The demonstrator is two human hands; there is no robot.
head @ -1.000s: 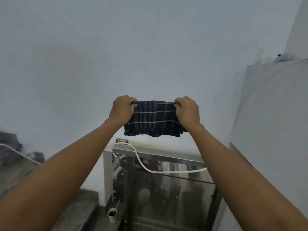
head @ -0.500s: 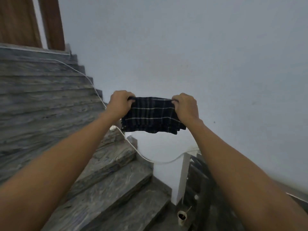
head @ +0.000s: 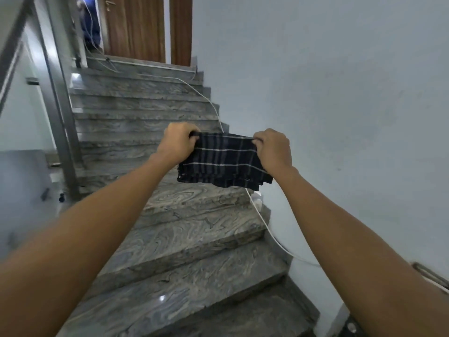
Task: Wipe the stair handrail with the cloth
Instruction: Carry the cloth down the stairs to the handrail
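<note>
Cloth: we hold the dark checked cloth (head: 224,159) stretched out in front of us, above the lower steps of the stairs (head: 155,122), folded into several layers and hanging down from its top edge.
Left hand: our left hand (head: 178,144) is clamped on the cloth's top left corner, fingers curled over the edge.
Right hand: our right hand (head: 273,148) is clamped on the top right corner, pinching the fold.
Why held so: we judge that gripping both corners keeps the folded pad flat and tidy, ready to be wrapped over a rail.
Handrail: the metal handrail (head: 14,42) runs up the left side of the stairs on slanted posts, well apart from the cloth; nothing touches it yet.
Step in hand: by our reading, wiping has not begun; we first have to carry the cloth leftward to the rail.
Cable: a white cable (head: 213,105) trails down the right edge of the stairs, beside the wall (head: 340,93), passing behind the cloth; we judge it a trip risk underfoot.
Door: a wooden door (head: 136,27) stands at the top of the stairs.
In the way: between the cloth and the handrail we see only open air.
</note>
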